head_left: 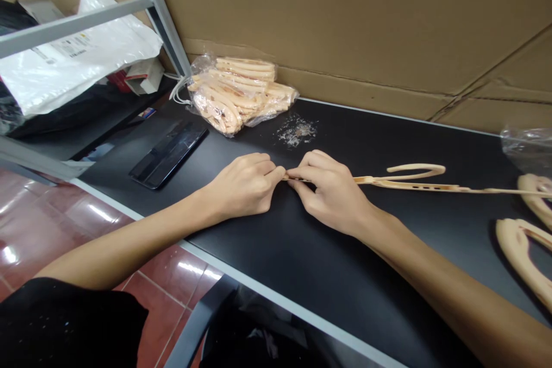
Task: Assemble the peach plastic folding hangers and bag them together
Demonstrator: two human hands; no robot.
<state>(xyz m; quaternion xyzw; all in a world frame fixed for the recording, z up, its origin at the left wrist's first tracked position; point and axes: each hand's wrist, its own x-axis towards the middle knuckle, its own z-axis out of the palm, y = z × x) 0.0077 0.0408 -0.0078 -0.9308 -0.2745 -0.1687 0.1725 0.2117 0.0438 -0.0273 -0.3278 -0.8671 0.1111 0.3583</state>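
Note:
A long, thin beige plastic clothes hanger (414, 186), with a curved hook on its far side, stretches to the right just over the black tabletop. My left hand (248, 184) is closed, thumb and forefinger pinching the hanger's left tip. Right beside it, my right hand (328, 190) grips the same end between thumb and fingers, the two hands almost touching. Fingers hide most of that tip. More beige curved pieces (515, 244) lie at the right edge, partly out of view.
Behind my hands, a clear plastic bag (241, 95) holds several beige pieces. Small pale shavings (297, 130) are scattered before it. A dark phone (169, 155) lies at the left. Grey shelf posts (161, 17) and a white package (81, 57) stand farther left; cardboard (345, 23) walls the back.

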